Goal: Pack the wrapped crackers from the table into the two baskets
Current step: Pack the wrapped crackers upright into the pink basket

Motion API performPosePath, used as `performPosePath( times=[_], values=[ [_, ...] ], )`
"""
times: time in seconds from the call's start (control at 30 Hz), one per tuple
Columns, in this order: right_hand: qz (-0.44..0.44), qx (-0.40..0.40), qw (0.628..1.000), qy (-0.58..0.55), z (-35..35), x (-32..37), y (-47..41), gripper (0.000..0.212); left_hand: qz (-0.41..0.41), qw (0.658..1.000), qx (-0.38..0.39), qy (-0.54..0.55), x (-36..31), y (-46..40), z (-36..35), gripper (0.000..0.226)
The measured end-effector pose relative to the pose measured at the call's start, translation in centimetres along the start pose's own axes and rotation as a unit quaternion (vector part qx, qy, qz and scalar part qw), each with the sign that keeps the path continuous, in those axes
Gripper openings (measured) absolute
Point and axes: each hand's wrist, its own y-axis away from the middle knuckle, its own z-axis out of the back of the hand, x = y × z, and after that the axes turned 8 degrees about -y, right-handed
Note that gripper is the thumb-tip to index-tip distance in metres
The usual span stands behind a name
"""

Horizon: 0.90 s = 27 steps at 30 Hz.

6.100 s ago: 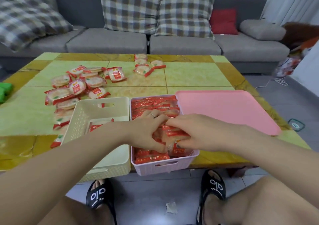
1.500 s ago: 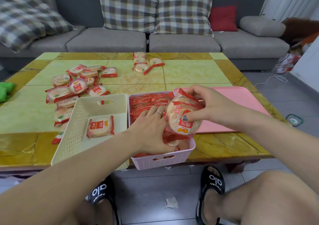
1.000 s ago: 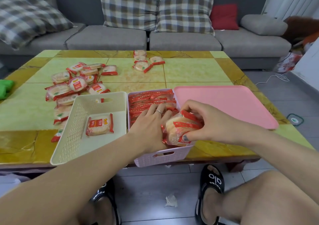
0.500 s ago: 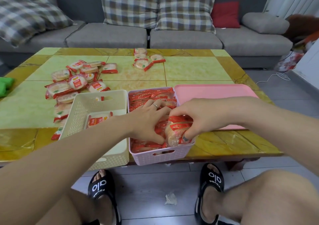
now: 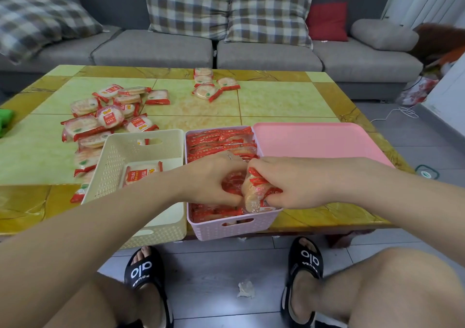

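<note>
Wedging a packet (image 5: 254, 191) on edge into the pink basket (image 5: 234, 224): right hand (image 5: 297, 184) is gripping it, left hand (image 5: 214, 179), fingers curled, is holding the packed row back. Advice: keep the gap open, slide it straight down. Counting: two baskets; cream basket (image 5: 141, 151) is holding one packet; loose packets (image 5: 108, 116) on the table (image 5: 284, 101), roughly twenty.

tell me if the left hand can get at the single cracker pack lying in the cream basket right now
Probably yes, once it lets go. The pack lies alone in the open-topped cream basket, just beside the left hand, nothing over it. That hand is busy pressing packs into the pink basket.
</note>
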Motion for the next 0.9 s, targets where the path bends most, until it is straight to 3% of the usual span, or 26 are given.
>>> performPosePath(
  times=[0.2,0.37,0.53,0.9],
  values=[
    [-0.032,0.010,0.998,0.058,-1.1,0.0,-0.4,0.028,0.011,1.000,-0.019,-0.018,-0.1,0.0,-0.4,0.036],
    [-0.041,0.008,0.998,0.052,-1.1,0.7,-0.2,0.053,0.013,1.000,-0.013,0.000,0.3,-0.2,-0.4,0.037],
    [0.006,-0.008,0.999,0.045,-1.0,0.5,-0.5,0.038,0.022,0.999,0.001,-0.035,0.3,-0.1,-0.8,0.041],
    [-0.013,0.046,0.999,0.013,0.9,0.1,-0.6,0.029,0.036,0.998,0.045,-0.001,0.7,-0.6,0.0,0.056]
  ],
)
